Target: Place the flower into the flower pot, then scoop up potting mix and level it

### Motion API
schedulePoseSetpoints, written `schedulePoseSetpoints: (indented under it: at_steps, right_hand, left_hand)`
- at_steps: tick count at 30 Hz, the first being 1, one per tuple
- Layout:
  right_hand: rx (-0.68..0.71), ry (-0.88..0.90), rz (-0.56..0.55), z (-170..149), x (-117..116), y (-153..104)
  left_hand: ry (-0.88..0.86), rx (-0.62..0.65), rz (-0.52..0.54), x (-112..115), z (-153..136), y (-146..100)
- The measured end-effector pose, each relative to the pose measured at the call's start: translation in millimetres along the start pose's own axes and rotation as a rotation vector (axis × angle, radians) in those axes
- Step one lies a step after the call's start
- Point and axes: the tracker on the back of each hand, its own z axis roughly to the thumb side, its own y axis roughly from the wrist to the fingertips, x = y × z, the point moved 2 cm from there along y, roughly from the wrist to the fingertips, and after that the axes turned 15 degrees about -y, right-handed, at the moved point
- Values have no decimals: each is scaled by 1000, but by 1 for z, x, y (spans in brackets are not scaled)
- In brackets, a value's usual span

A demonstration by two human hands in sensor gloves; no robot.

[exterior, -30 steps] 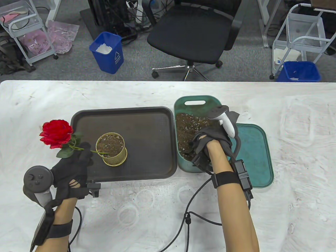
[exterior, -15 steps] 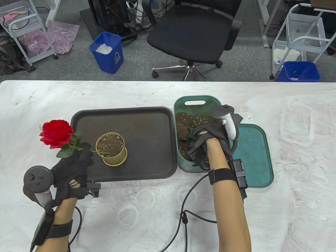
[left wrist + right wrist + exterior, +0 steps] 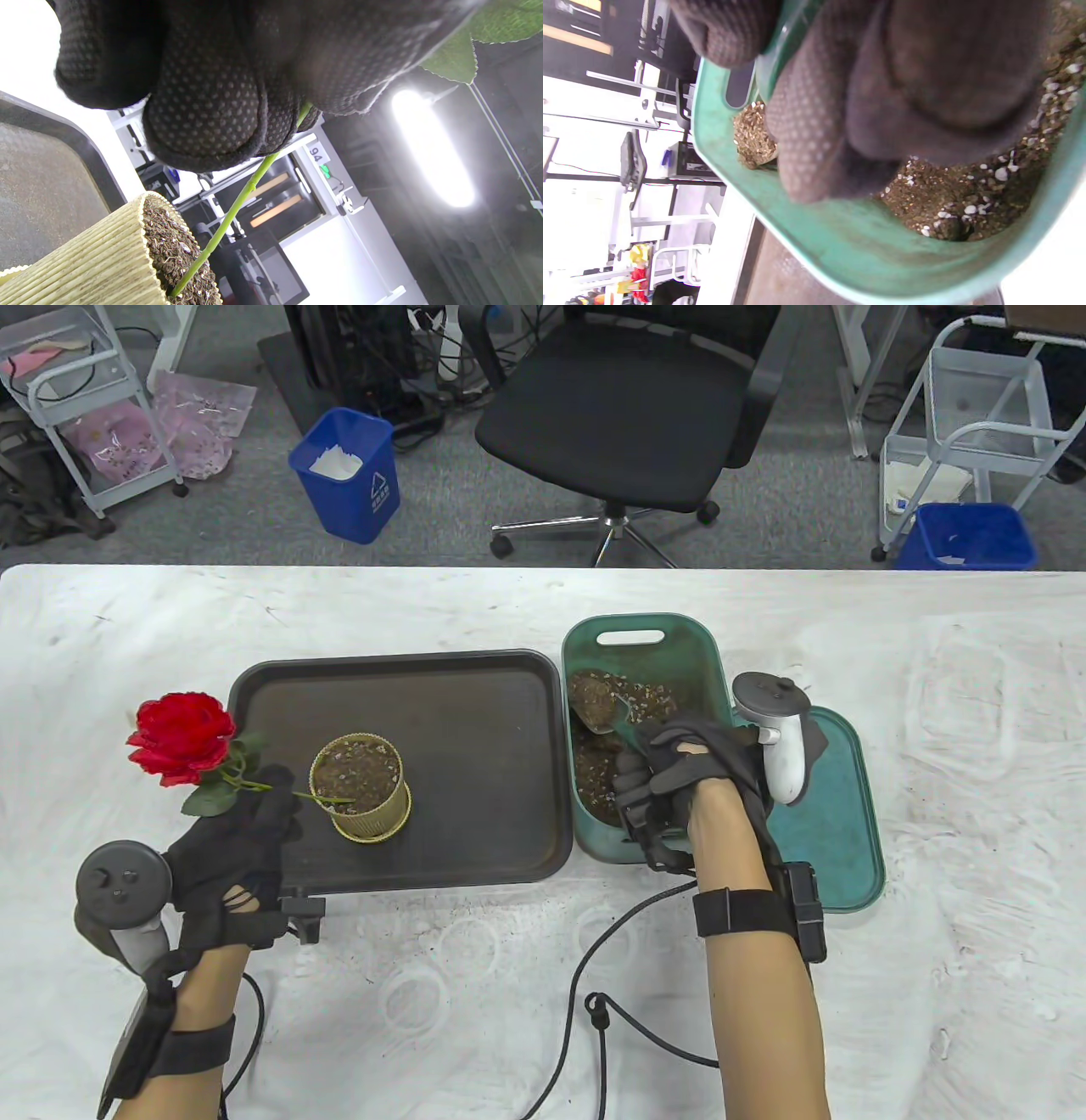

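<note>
Table (image 3: pixel 933 729) fills the lower two thirds of the table view, white cover, smudged. Dark tray (image 3: pixel 475 712) sits centre-left on it. Green tub (image 3: pixel 704 645) stands just right of the tray, touching or nearly touching its edge; green lid (image 3: pixel 836 831) lies flat at the tub's right side, partly under it or against it, can't tell which.

Potting mix (image 3: pixel 594 768) covers the tub floor; in the right wrist view the mix (image 3: pixel 967 199) fills the lower right.

Your right hand (image 3: pixel 679 780) is over the tub's near end, fingers curled round a scoop handle. Scoop (image 3: pixel 598 704) points toward the frame's top, loaded with mix, sitting in the upper half of the tub; can't tell if it clears the mix under it.

Your left hand (image 3: pixel 233 840) is at lower left, at the tray's left edge, fingers pinching the flower stem. Flower (image 3: pixel 182 738): red head at far left, off the tray, tilted hard left. Stem runs right and its end is in the flower pot (image 3: pixel 361 789), which stands upright in the tray's near-left part, full of mix. Left wrist view shows the stem (image 3: pixel 229 216) going from your fingertips (image 3: pixel 203 114) into the pot's (image 3: pixel 85 262) mix.
</note>
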Motion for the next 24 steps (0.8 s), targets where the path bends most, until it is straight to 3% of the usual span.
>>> schedulePoseSetpoints:
  at_steps: [7, 12, 17, 24]
  right_hand:
    - [54, 71, -49, -2, 11, -27]
    - [119, 44, -24, 7, 2, -42]
    - [236, -1, 95, 28, -37, -51]
    - [315, -62, 237, 58, -120, -48]
  left_hand:
    - [-10, -10, 4, -1, -2, 1]
    - [-9, -2, -4, 1, 0, 0]
    - [-4, 3, -5, 1, 0, 1]
    - [-4, -1, 0, 0, 0, 1]
